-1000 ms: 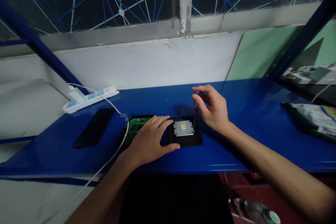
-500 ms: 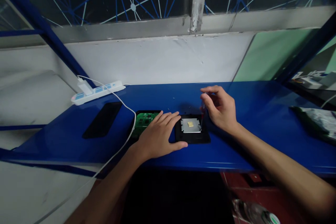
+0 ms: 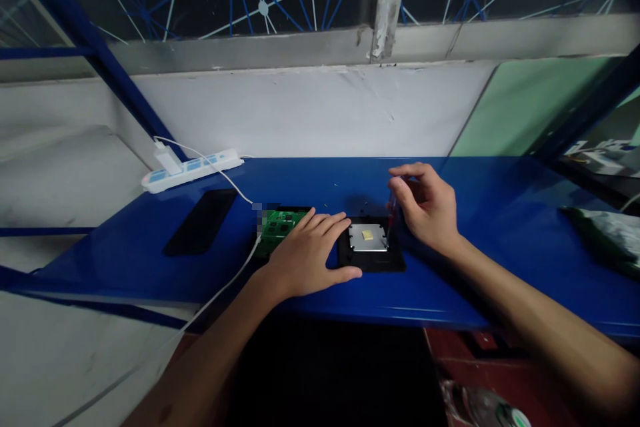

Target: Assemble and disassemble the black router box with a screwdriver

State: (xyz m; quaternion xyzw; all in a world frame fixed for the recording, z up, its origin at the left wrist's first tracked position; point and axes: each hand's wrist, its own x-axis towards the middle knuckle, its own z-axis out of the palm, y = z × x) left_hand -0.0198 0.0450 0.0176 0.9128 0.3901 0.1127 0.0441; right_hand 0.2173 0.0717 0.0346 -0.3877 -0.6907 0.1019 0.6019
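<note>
A black device (image 3: 373, 259) lies open on the blue table (image 3: 475, 280), showing a silver metal plate (image 3: 368, 237) with a small yellow square on it. My left hand (image 3: 310, 255) rests flat beside it, fingers stretched over the device's left edge and a green circuit board (image 3: 278, 223). My right hand (image 3: 425, 207) pinches a thin screwdriver (image 3: 391, 211) upright, its tip at the plate's right edge.
A white power strip (image 3: 193, 171) with a plugged charger lies at the back left, its white cable (image 3: 235, 267) running off the front edge. A black phone (image 3: 201, 229) lies face down to the left. A green bag (image 3: 607, 235) sits far right. A plastic bottle (image 3: 487, 407) is below.
The view has shifted a little, so everything sits further right in the frame. Both hands stay in the same pose at the device.
</note>
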